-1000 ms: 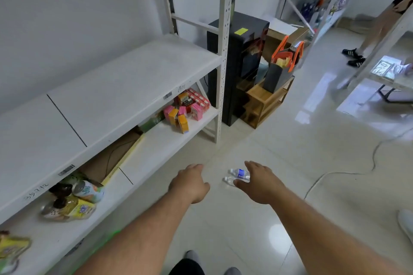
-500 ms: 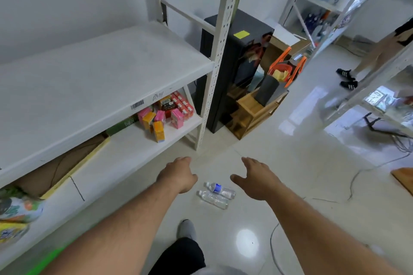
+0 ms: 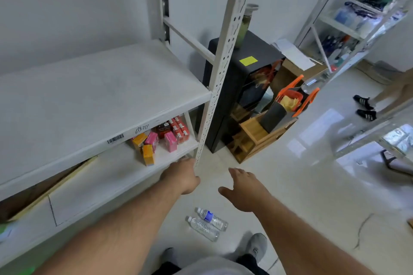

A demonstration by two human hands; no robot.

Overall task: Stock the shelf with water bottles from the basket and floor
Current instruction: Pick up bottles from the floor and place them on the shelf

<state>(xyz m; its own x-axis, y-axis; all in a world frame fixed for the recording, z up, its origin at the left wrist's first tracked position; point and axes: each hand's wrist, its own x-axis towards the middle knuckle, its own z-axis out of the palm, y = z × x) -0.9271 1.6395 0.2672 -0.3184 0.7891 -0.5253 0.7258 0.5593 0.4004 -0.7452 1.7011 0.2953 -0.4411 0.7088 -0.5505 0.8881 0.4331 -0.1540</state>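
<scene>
Two water bottles [image 3: 206, 223] lie on the floor [image 3: 301, 185], both hands empty.

Cut off by the right edge: a bystander [image 3: 397, 89], only legs and black shoes showing. Blurred beyond reading: goods on the far rack [image 3: 357, 18]. Left hand [image 3: 182, 176] fingers curled out of sight.

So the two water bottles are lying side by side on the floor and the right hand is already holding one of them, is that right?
Not quite. The head view shows the two water bottles lying side by side on the floor, but the right hand is holding nothing: it is open, fingers spread, clear of both bottles. The left hand is empty too.
</scene>
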